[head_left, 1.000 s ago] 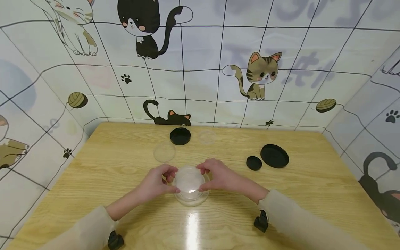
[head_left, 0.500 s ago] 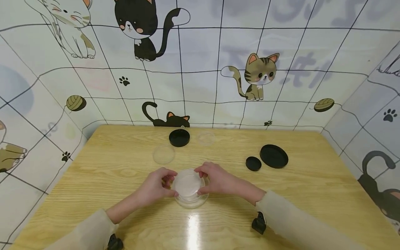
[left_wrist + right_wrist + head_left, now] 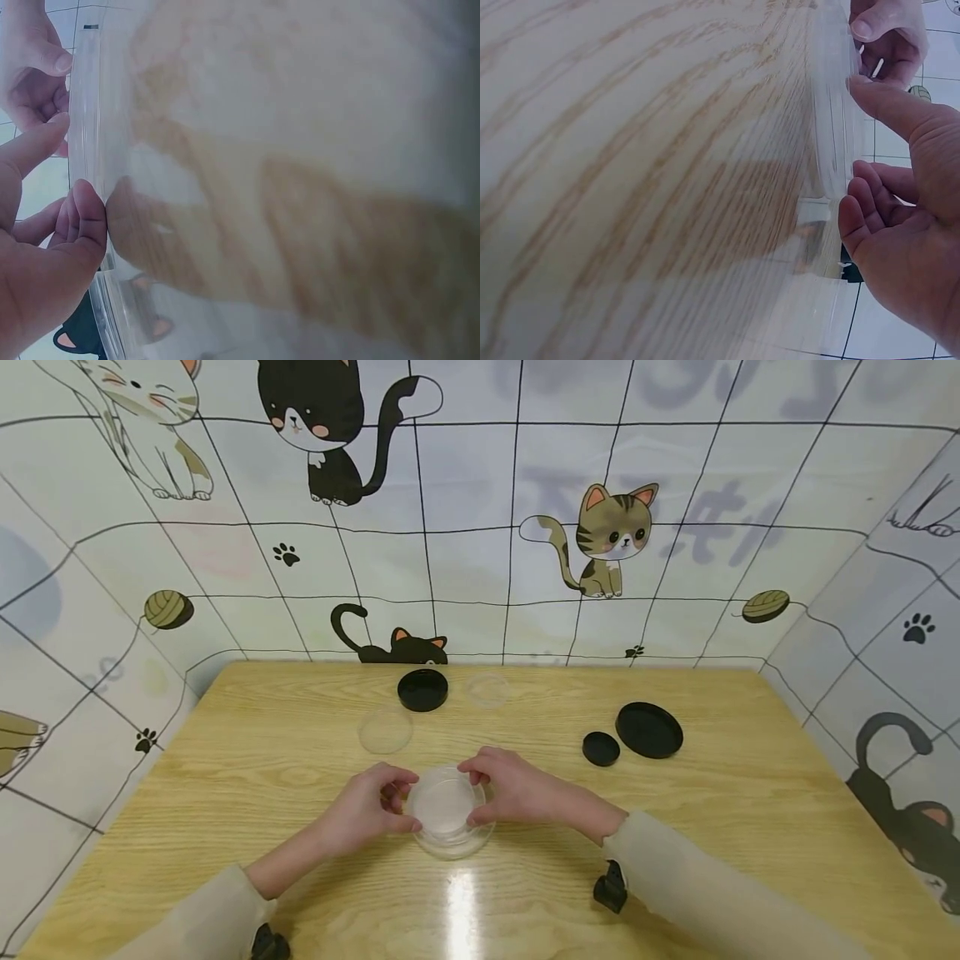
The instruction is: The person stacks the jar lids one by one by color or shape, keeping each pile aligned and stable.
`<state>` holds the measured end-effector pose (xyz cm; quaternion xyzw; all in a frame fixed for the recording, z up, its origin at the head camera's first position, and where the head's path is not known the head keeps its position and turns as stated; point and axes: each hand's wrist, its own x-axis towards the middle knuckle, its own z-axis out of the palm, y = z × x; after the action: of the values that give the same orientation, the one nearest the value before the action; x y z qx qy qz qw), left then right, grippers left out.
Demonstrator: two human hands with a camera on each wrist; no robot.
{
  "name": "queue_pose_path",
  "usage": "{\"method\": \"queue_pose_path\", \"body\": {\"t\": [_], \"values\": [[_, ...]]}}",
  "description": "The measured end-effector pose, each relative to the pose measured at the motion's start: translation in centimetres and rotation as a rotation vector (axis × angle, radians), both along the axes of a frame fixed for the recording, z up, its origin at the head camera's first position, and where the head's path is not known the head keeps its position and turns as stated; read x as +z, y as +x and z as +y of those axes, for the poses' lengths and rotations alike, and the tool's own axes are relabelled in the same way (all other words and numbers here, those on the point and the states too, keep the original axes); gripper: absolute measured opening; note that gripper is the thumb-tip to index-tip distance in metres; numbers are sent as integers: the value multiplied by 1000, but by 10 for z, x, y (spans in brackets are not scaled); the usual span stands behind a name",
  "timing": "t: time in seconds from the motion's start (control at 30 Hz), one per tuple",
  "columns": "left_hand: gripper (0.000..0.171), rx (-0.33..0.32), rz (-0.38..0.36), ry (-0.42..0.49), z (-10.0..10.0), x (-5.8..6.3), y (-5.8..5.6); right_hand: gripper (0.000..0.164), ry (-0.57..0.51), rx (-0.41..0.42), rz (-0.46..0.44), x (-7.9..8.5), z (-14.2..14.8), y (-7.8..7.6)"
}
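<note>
Upper dish (image 3: 444, 800) slightly lowered: round, colourless, see-through (wider clear dish (image 3: 452, 852) beneath); both hands (image 3: 369, 806) (image 3: 517, 791) pinch its rim.

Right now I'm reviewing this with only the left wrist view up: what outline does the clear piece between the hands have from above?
Observer: Round. In the head view the clear piece shows a circular outline, with the left hand and the right hand at opposite sides.
Operator: What lies on the table beyond the right hand?
Observer: Two round black pieces: a small black piece, and a larger black dish to its right and slightly farther back.
Operator: Anything by the cuff of the right sleeve?
Observer: Yes, a small black device; I can't tell how it is attached.
</note>
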<state>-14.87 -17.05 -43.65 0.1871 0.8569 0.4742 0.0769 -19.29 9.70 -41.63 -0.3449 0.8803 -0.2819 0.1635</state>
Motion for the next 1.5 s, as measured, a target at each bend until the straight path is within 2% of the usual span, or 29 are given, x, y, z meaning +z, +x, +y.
{"method": "queue_pose_path", "body": {"t": [0.3,0.57,0.73,0.9,1.2,1.5], "values": [[57,19,7,12,-4,3,-1,64,-47,-23,-9,6,2,-4],[60,51,44,32,-21,14,-11,77,-160,-55,-10,16,7,-27],[58,114,69,63,-35,25,-21,79,-214,-16,-12,23,3,-42],[57,177,98,64,-49,31,-31,81,-191,49,-43,26,-6,-55],[61,245,56,16,-79,25,-49,78,-153,95,-70,25,-23,-74],[66,237,1,0,-90,15,-70,76,-121,69,-116,16,-38,-85]]}}
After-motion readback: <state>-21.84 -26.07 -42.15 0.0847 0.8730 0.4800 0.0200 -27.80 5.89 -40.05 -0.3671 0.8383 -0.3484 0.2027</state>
